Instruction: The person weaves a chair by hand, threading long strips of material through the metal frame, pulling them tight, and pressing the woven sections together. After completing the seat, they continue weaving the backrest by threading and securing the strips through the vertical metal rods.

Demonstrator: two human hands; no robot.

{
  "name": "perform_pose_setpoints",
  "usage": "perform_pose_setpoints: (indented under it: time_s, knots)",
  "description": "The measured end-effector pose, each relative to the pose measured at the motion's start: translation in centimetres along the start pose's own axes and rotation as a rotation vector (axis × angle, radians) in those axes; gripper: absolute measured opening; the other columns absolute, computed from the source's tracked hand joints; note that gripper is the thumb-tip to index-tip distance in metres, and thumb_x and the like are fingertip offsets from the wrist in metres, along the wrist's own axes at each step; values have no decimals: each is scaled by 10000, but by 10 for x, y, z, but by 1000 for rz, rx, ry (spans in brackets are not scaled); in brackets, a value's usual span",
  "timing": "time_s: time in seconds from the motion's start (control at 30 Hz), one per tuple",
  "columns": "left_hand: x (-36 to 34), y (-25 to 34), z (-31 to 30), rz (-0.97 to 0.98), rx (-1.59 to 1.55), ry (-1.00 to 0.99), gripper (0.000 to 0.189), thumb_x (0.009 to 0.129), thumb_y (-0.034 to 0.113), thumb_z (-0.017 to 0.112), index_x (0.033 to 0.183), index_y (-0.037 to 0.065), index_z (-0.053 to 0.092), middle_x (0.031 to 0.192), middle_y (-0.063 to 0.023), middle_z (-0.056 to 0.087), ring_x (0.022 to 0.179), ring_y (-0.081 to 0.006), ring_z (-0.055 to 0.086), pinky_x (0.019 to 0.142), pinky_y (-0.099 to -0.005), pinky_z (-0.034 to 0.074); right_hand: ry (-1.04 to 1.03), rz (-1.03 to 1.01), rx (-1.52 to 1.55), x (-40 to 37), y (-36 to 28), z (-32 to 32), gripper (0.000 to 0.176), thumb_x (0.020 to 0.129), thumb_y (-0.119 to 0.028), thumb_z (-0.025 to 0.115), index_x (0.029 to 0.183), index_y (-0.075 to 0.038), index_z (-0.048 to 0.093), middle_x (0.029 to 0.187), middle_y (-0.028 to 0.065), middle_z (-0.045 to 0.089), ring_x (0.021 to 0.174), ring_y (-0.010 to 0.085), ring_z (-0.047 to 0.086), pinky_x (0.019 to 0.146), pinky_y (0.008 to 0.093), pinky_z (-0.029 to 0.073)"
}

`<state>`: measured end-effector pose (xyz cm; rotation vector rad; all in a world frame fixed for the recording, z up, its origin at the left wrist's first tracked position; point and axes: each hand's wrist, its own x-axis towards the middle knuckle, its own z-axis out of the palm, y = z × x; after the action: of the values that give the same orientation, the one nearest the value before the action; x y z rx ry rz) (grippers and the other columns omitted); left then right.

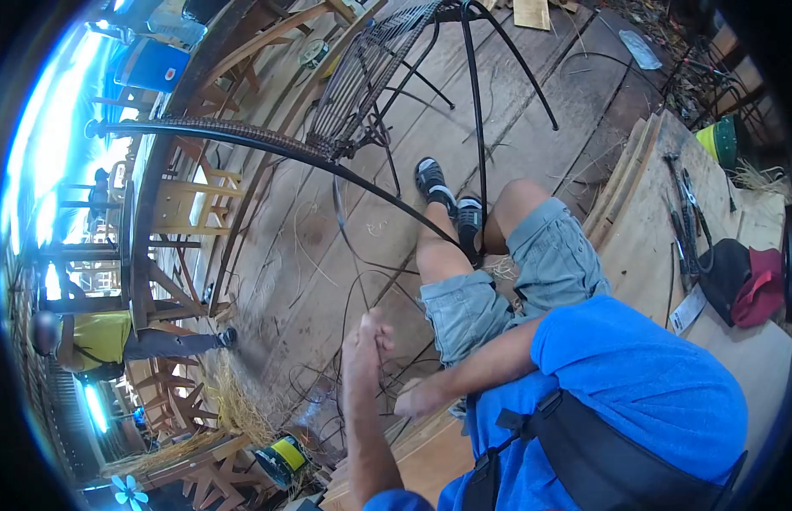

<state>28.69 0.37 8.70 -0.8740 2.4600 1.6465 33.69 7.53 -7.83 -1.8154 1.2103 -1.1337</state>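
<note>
My left hand [368,334] has its fingers closed round a thin dark strand [353,255] that runs up toward the woven frame. Just below and to the right is my right hand [420,399], slightly blurred and curled closed; whatever it grips is too small to name. A long dark curved pole [370,186], partly wrapped with brown weaving, crosses above my hands and passes over my lower legs. It meets a black metal frame with a woven seat [353,94]. Loose strands loop on the floor around my hands.
Pliers and other tools [687,221] lie on plywood [643,247] at the right, beside a dark and red cap [740,281]. A person in a yellow top [102,336] stands at the left near wooden chair frames. A yellow-banded container [283,458] is below.
</note>
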Motion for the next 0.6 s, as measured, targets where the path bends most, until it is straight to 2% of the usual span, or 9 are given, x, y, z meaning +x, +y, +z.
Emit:
perform_pose_setpoints:
  time_s: [0.13,0.17,0.2,0.23,0.33,0.4,0.47,0.53,0.6]
  knots:
    - [-61,-8,-49,-138,400,202,453,937,356,424,675,2,529,584,-23,441,558,-151,421,533,-325,368,42,220,-106,-13,-23,-157,313,720,-197,661,965,-5,621,906,168,630,797,327,597,689,408,466]
    - [-88,-62,-92,14,626,201,503,934,389,416,631,-4,500,513,-55,405,501,-168,407,497,-345,349,454,-159,-68,8,54,-155,352,733,-252,667,997,-25,615,832,131,626,734,291,592,652,395,465]
    - [-133,-120,-136,-117,827,223,504,918,424,419,703,-10,557,577,-126,492,562,-260,485,533,-403,369,565,209,342,15,48,-207,305,791,-260,624,978,-24,574,789,90,612,680,251,576,611,377,461]
    - [-177,-178,-179,-256,1029,218,528,903,459,422,775,-16,614,641,-198,579,623,-351,562,569,-461,389,877,114,703,8,30,-254,250,889,-270,508,813,-32,508,774,71,590,711,191,592,546,321,468]
    - [-217,-209,-224,-542,1136,180,531,893,467,428,929,-29,614,828,-259,609,814,-405,579,685,-477,417,1321,297,571,4,14,-281,203,913,-215,441,867,-23,486,733,144,592,662,302,590,551,398,457]
    - [-146,-166,-191,-476,1106,283,518,898,449,429,964,-37,598,884,-264,607,872,-396,579,737,-460,425,1300,320,-44,28,21,-214,194,908,-192,424,893,-8,484,737,196,594,652,369,580,562,438,455]
    - [-58,-74,-107,-40,726,257,451,907,379,449,929,-47,597,813,-220,601,777,-336,569,724,-420,413,880,423,-209,17,-12,-142,128,860,-128,454,933,-34,502,697,155,582,592,349,590,497,427,467]
    - [7,-21,-43,-86,358,32,449,909,387,454,823,-37,573,687,-54,522,659,-149,433,607,-316,361,601,489,-263,6,-33,-88,165,822,-154,504,933,-41,555,735,140,617,678,325,637,547,432,507]
    - [32,24,19,-68,109,-36,431,906,379,459,786,-24,554,654,-13,508,602,-140,423,568,-324,346,262,186,-275,-9,-3,-51,237,814,-176,543,988,-18,577,781,168,631,706,321,647,580,435,510]
